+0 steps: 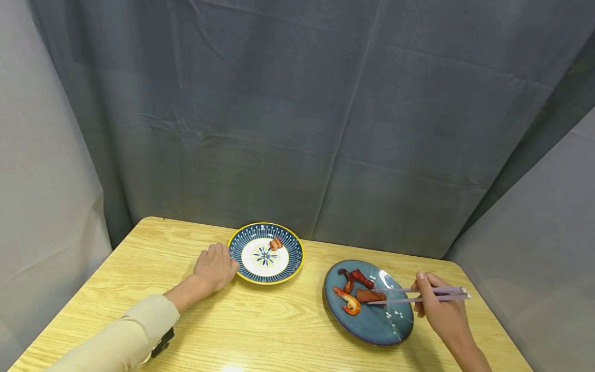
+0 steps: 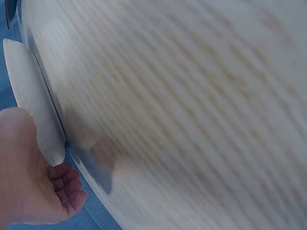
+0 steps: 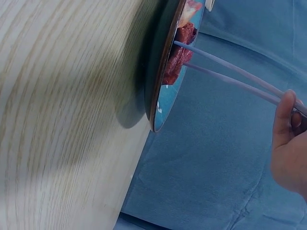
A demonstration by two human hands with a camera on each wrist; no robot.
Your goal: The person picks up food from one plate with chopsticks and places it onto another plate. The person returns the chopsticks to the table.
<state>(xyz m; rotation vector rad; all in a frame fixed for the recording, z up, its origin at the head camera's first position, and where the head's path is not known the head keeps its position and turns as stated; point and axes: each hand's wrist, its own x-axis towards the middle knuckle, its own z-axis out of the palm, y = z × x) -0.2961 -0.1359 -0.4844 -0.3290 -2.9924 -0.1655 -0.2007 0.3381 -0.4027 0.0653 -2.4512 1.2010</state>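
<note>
My left hand (image 1: 216,267) is at the left rim of a yellow-edged, blue-and-white patterned plate (image 1: 266,274), its thumb on the rim. In the left wrist view the curled fingers (image 2: 67,187) show beside the plate's pale underside (image 2: 36,96). A small piece of pork (image 1: 276,244) lies on that plate. My right hand (image 1: 439,305) grips lilac chopsticks (image 1: 439,294). Their tips are at a brown block of meat (image 1: 367,296) on a blue plate (image 1: 372,330), one on each side of it. Beside the meat lie a shrimp (image 1: 351,305), a red drumstick-shaped piece (image 1: 362,279) and a dark curled tentacle (image 1: 346,279).
Both plates rest on a light wood-grain table (image 1: 274,325). A dark grey curtain (image 1: 279,129) hangs behind its far edge, with paler cloth (image 1: 46,155) at the left and right. A dark wrist device (image 1: 162,343) sits below my left sleeve.
</note>
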